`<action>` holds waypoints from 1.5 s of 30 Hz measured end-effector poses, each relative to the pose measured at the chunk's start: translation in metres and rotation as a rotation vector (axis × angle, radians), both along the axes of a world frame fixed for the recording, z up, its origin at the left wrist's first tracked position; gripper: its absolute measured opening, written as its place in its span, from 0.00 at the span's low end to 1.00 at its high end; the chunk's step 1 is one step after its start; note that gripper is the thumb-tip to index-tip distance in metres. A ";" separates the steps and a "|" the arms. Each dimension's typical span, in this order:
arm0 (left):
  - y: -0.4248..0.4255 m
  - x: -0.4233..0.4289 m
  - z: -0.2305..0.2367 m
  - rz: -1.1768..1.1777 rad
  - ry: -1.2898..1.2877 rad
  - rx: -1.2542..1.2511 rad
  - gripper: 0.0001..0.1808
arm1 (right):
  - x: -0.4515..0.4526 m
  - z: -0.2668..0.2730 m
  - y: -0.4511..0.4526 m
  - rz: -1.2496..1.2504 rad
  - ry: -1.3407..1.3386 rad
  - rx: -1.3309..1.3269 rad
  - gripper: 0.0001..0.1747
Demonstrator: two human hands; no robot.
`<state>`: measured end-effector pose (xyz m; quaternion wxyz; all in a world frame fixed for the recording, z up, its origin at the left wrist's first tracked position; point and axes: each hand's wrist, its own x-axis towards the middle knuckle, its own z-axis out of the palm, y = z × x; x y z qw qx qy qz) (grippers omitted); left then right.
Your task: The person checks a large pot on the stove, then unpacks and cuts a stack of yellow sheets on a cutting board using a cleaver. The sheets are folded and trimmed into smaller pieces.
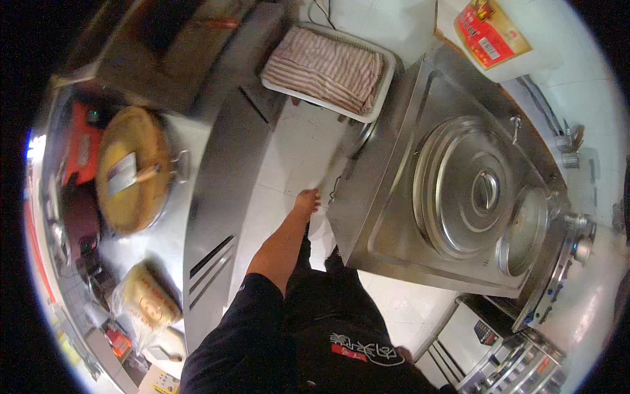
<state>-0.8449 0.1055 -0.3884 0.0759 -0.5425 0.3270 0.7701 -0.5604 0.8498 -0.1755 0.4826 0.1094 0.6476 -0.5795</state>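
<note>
My left hand (pixel 307 200) hangs in the aisle with its fingers curled, near the front of a stainless steel cooking unit (pixel 376 244). A small bent metal hook or handle (pixel 334 189) sticks out close to the fingertips; whether they touch it or hold anything is unclear. My right hand is out of view; only a small patch of skin shows beside my black apron (pixel 339 320). To my right, a large round steel lid (pixel 455 216) covers a well in the unit's top, and a smaller round pot (pixel 526 231) sits beyond it.
Ahead stands a white plastic basket (pixel 389 93) with a folded striped towel (pixel 327 64). A steel counter (pixel 211 187) on my left carries a round chopping block (pixel 130 207) with a cleaver (pixel 123 175), and a plastic bag (pixel 147 295). A labelled white jug (pixel 536 59) stands back right.
</note>
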 end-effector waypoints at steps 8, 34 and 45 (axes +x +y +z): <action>0.018 -0.177 -0.135 0.637 0.097 0.515 0.27 | -0.018 0.009 -0.046 0.083 -0.347 0.752 0.18; -0.043 -0.025 -0.178 0.693 0.160 0.352 0.15 | 0.260 0.021 -0.104 -0.210 0.077 0.339 0.14; 0.016 0.170 0.261 0.549 0.306 0.500 0.12 | 0.193 -0.026 -0.031 0.149 0.444 0.791 0.19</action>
